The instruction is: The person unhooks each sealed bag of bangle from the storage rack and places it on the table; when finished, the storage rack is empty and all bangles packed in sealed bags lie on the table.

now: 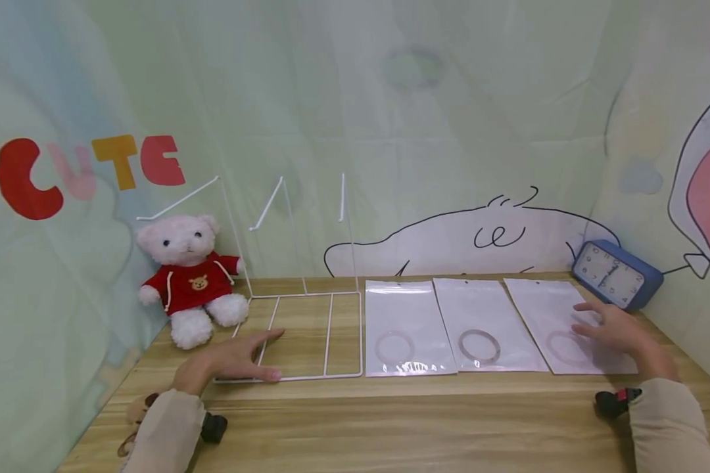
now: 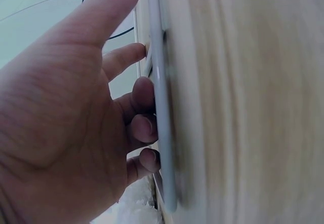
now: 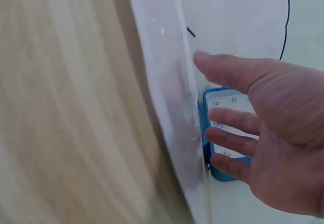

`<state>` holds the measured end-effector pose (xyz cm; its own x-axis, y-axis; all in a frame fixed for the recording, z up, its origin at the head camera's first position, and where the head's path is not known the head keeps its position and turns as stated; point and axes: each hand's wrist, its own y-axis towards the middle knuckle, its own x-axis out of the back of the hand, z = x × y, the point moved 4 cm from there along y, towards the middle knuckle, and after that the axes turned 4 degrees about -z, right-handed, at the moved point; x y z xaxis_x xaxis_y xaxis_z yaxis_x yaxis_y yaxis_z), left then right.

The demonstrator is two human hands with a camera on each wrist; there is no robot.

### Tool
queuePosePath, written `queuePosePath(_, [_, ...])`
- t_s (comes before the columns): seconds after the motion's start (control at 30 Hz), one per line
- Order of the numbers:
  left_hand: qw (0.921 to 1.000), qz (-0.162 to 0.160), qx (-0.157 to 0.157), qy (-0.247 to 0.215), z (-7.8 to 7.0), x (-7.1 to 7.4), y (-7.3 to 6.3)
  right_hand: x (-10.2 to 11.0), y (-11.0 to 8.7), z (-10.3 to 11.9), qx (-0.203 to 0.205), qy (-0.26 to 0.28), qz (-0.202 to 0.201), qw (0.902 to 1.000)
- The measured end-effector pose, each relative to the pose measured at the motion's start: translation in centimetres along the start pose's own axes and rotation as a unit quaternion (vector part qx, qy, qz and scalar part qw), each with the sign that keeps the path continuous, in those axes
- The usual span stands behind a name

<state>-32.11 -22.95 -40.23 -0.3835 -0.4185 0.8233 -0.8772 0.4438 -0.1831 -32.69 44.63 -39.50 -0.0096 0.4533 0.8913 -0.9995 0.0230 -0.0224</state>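
Note:
My left hand lies low over the base of a white wire rack, thumb and forefinger spread apart. In the left wrist view, its fingertips come right up to the rack's front bar, the other fingers slightly bent. Three hooked arms rise from the rack's back. Over the rightmost of three clear-fronted white packets hovers my right hand, fingers loosely extended and holding nothing. Each packet has a bangle inside: a pale one at left, a brownish one in the middle, a pale one at right.
A white teddy bear in a red hoodie sits left of the rack. At the back right, a blue clock leans behind the right packet. Printed fabric hangs behind the wooden table. A small brown item lies by the left sleeve.

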Motion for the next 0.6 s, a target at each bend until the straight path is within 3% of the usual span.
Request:
queuePosePath(0.27, [1.0, 0.001, 0.0, -0.002, 0.1, -0.1, 0.1, 0.1, -0.1, 2.2, 0.063, -0.004, -0.024, 0.9977])
queuePosePath(0.6, [0.9996, -0.014, -0.015, 0.021, 0.1, -0.1, 0.0, -0.1, 0.5, 4.9, 0.075, 0.028, -0.022, 0.9965])
